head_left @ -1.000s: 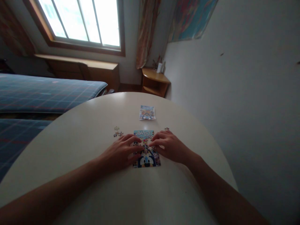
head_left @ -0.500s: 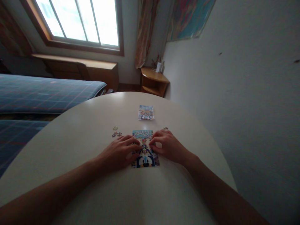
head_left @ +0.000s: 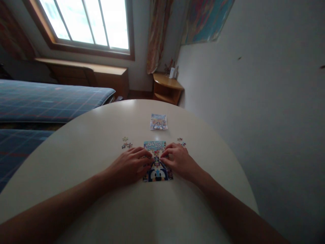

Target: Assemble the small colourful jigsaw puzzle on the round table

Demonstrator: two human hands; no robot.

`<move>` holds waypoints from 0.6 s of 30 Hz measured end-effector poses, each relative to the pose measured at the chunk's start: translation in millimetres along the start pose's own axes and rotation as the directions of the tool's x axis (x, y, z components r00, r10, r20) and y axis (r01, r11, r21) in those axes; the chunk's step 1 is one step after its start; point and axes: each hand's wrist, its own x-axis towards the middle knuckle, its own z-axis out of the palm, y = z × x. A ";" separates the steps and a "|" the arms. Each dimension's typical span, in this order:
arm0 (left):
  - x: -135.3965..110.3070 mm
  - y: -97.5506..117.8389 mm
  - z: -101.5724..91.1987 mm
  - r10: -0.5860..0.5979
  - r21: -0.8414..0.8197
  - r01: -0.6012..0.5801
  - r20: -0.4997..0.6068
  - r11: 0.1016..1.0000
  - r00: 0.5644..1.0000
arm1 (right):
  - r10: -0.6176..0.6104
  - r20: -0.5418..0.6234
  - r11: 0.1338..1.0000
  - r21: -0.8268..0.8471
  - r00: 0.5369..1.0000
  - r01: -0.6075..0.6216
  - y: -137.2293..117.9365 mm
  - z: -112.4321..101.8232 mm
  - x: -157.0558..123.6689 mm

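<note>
A jigsaw puzzle with a cartoon dog's face and lettering across its top lies flat on the table in front of me. My left hand rests over its left edge, fingers stretched towards the middle and lying apart. From the other side my right hand reaches in, thumb and forefinger pinched close together at the puzzle's centre. Whatever is between those fingertips is too small to make out. The fingers cover parts of both side edges.
Loose puzzle pieces lie beyond my left hand, and more pieces beyond my right. A small printed picture sheet lies farther back on the round white table. A plaid mattress is at left, a wall at right.
My right hand has shifted slightly inward over the puzzle, its fingertips drawing closer together. More of the loose pieces behind it shows. My left hand has barely moved.
</note>
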 end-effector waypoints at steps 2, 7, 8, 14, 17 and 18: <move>-0.2 -0.3 -0.3 0.003 -0.004 -0.003 0.004 1.000 1.000 | -0.009 0.014 1.000 0.011 1.000 0.009 -0.5 0.7 -0.2; -0.5 -0.2 -0.1 0.003 -0.004 -0.003 -0.006 1.000 1.000 | -0.044 0.034 0.999 -0.027 0.998 0.044 -1.2 3.8 -2.0; -0.5 -0.1 0.0 0.004 -0.004 -0.004 -0.007 1.000 1.000 | -0.049 0.035 0.998 -0.046 0.998 0.051 -1.2 5.2 -2.4; 0.4 1.1 -0.8 -0.003 -0.002 0.003 0.009 1.000 1.000 | -0.090 0.027 0.984 -0.155 0.996 0.093 -0.8 13.4 -3.0; 0.5 1.3 -1.5 -0.004 0.006 0.003 0.015 1.000 1.000 | -0.086 0.034 0.983 -0.158 0.996 0.091 -2.2 13.0 -3.1; 0.6 1.3 -1.6 -0.003 0.010 0.003 0.014 1.000 1.000 | -0.081 0.039 0.984 -0.154 0.996 0.086 -3.0 12.3 -3.1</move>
